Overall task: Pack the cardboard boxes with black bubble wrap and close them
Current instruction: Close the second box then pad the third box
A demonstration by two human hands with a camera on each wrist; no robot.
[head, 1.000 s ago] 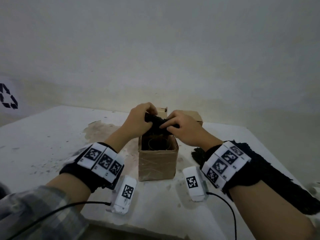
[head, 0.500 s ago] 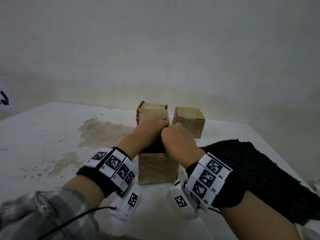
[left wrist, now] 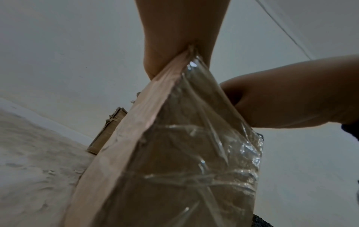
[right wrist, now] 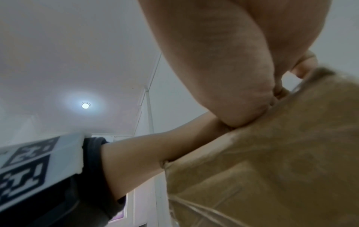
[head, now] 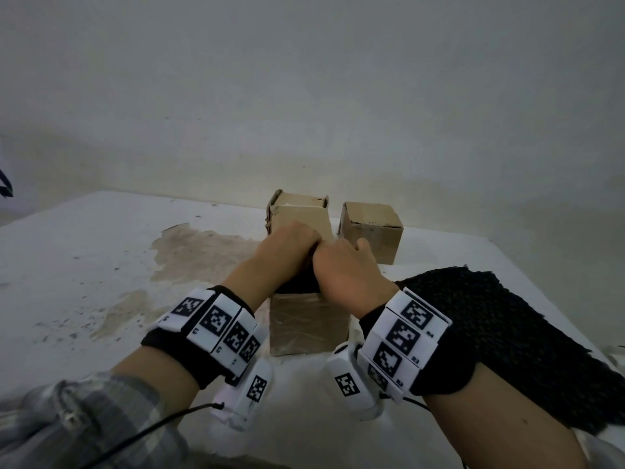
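Observation:
A taped cardboard box (head: 309, 328) stands open in front of me, with a wad of black bubble wrap (head: 297, 283) showing dark at its mouth. My left hand (head: 291, 243) and right hand (head: 342, 267) sit side by side on top of it. Their fingers curl down into the box onto the wrap, and the fingertips are hidden. In the left wrist view my left hand's heel (left wrist: 174, 38) meets the box's (left wrist: 184, 153) top corner. In the right wrist view my right palm (right wrist: 223, 69) bears on the box's rim (right wrist: 272, 153).
Two more cardboard boxes stand behind: one with loose top flaps (head: 299, 211) and a closed one (head: 370, 228) to its right. A large sheet of black bubble wrap (head: 490, 333) lies on the white, stained table (head: 101, 265) at the right, under my right forearm.
The hands carried the wrap from the box's far edge down into its mouth, and now sit lower and closer together. The view has moved closer and tilted.

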